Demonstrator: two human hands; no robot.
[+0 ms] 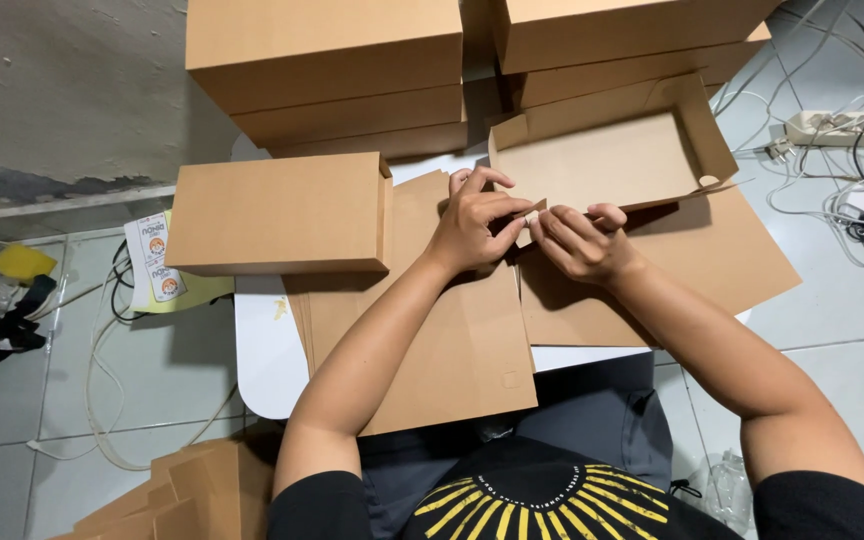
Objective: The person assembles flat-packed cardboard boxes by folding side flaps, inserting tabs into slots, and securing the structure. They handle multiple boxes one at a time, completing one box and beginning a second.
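On the small white table (267, 345), head view — both hands meet at the near wall of a half-folded box (612, 150). Left hand (472, 225): fingers curled together, pinching a small flap (532, 215) at the box's near-left corner. Right hand (582, 245): fingers bent and closed on the same flap from the other side; the two hands touch at the fingertips.

Box state: open top, back wall and right wall upright, near wall low and not yet standing. It sits at the far right of the table, on its own flat lid panel (672, 270), which overhangs the table's right edge.

Count of brown cardboard items:
- closed boxes stacked at the far edge: two stacks, at least three boxes in the left stack (327, 60), at least two in the right stack (632, 40)
- one closed box (277, 210) alone at the left, overhanging the table's left edge
- flat sheets (442, 340) under the forearms, several layered — exact number cannot be told
- more flat pieces (177, 495) on the floor, lower left

Open room: little on the table; only a bare strip at the near-left corner. Tiled floor (12, 420) at the left is open apart from loose cables (102, 390); at the right a power strip (832, 125) lies among tangled cords.
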